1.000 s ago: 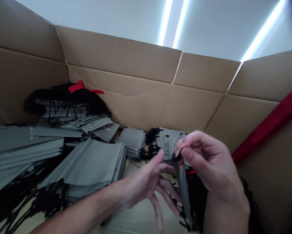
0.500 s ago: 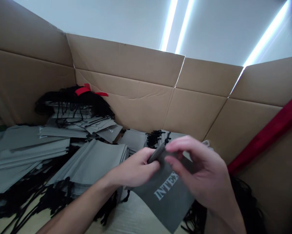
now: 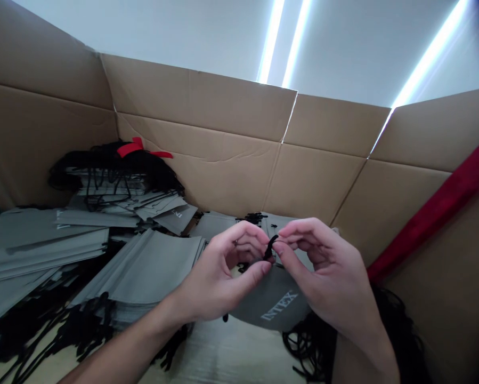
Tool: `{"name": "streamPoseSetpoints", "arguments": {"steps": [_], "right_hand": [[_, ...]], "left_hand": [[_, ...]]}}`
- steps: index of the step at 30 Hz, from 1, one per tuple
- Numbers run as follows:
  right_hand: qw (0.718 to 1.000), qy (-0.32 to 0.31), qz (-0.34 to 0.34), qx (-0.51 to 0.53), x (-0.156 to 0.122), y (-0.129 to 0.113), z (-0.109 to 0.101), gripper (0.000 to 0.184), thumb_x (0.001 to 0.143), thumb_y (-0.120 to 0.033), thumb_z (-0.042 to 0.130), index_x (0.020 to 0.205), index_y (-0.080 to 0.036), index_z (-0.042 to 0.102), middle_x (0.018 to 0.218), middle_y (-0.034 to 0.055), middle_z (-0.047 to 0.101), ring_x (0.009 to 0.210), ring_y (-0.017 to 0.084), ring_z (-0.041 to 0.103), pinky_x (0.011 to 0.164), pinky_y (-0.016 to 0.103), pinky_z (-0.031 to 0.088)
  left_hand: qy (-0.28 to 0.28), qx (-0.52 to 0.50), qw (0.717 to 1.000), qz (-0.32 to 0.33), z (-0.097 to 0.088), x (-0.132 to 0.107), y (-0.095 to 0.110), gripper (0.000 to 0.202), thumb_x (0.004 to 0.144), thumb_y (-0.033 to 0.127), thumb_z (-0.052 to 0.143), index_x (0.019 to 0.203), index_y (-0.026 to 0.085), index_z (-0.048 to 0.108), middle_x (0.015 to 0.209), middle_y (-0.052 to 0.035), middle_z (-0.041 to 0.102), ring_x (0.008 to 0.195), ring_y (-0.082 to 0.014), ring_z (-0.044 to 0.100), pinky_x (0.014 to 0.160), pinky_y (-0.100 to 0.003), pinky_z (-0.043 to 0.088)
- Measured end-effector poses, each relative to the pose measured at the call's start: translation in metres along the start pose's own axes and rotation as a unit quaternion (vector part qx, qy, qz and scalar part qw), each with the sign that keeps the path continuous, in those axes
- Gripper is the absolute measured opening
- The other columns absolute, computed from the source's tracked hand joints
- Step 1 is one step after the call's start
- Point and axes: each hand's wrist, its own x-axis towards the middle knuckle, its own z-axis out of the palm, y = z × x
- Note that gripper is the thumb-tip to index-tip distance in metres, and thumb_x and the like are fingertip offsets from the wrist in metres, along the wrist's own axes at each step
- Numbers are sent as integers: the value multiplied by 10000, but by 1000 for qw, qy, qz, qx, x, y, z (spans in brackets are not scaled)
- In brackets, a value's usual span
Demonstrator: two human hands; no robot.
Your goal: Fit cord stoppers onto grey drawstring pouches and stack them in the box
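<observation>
At the far left we had layered gray pouches (image 3: 43, 256), with dark cords (image 3: 79, 325) spilling from them toward us, and white print on one was too cut off to read. Behind them a heap of black cord (image 3: 83, 162) lay over more pouches, with a red ribbon (image 3: 133, 149) across its top; at its right-hand foot a tilted pouch (image 3: 177, 216) showed white letters, and we could make out only something like "INT". Next came a neat stack (image 3: 155, 261), just behind our left forearm. Our left hand (image 3: 223, 272) was curled with thumb and fingertips closed at the top edge of the pouch we were working on (image 3: 275, 304), by the root of its short black cord (image 3: 270, 248). That cord was what mattered: it ran up and to the right, bridging the small gap between our two hands, its root nearer the left and its tip nearer the right. The pouch itself hung below both hands, too foreshortened for us to tell its long axis, and its white "INTEX" read clearly, the line climbing to the right. Our right hand (image 3: 327, 272) seemed to pinch the cord's tip between thumb and forefinger. Beneath it were loose cord loops (image 3: 311, 344), and farthest right a red strip (image 3: 431, 205) slanted along the cardboard wall (image 3: 407, 186).
</observation>
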Motion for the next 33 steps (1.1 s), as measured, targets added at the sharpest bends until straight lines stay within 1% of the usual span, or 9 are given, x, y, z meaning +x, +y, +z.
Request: {"name": "streamPoseSetpoints", "arguments": {"steps": [2,6,10,13,15,20,24,28,33], "right_hand": [[1000,7,-11,-1,-1,0,1,112,1017,-200,795,1095,-272,755,1005,5,802,899,148,783,792,212,654],[999,20,-25,-8,-4,-2,2,97,1021,-208,791,1074,-280,754,982,-4,784,877,146,760,772,223,632],[994,54,-68,-70,-6,-7,2,116,1003,-216,815,1064,-276,736,944,-9,740,817,152,699,759,271,596],[986,23,-116,-121,-6,-14,4,113,1014,-160,773,1017,-269,741,924,-24,745,794,131,690,753,256,575],[983,4,-132,-131,-6,-18,7,131,1023,-134,739,1038,-264,755,957,-24,782,821,123,726,774,237,593],[985,7,-118,-123,-7,-19,9,139,996,-126,734,1013,-261,759,926,-37,792,800,115,742,756,217,608],[992,-6,-95,-84,-8,-16,7,170,953,-112,745,1005,-274,763,918,-36,802,790,128,757,736,225,620],[995,-20,-68,-70,-7,-16,5,175,907,-110,752,960,-274,780,894,-34,819,766,140,771,717,228,629],[995,-42,-54,-68,-5,-19,5,162,872,-115,741,918,-265,781,841,-59,814,717,114,768,678,185,616]], "left_hand": [[23,5,1000,14,-1,-3,1,282,986,260,877,1148,188,658,1061,-27,716,988,-131,690,942,-248,572],[52,32,998,10,-2,-7,5,240,1049,316,815,1120,211,612,960,-2,754,855,-98,669,743,-187,494],[59,88,994,10,-3,-11,11,167,1114,352,711,1148,219,616,935,3,755,852,-107,678,723,-196,485],[64,133,988,40,-4,-11,12,106,1130,321,670,1127,220,636,874,33,687,770,-84,607,671,-187,448],[60,154,984,60,-4,-11,11,72,1129,290,669,1120,222,649,902,35,703,793,-78,626,695,-179,466],[35,171,982,78,-5,-12,16,69,1133,275,664,1121,218,702,983,16,778,893,-100,733,789,-191,548],[31,242,964,108,-9,-13,25,112,1100,238,686,1046,195,775,937,3,798,840,-108,721,768,-206,562],[19,279,951,129,-17,-12,30,61,1043,200,748,1018,196,803,917,-3,831,806,-127,759,760,-227,599],[5,335,927,168,-23,-12,32,86,977,126,804,990,212,808,895,30,850,779,-97,796,756,-177,618]]}}
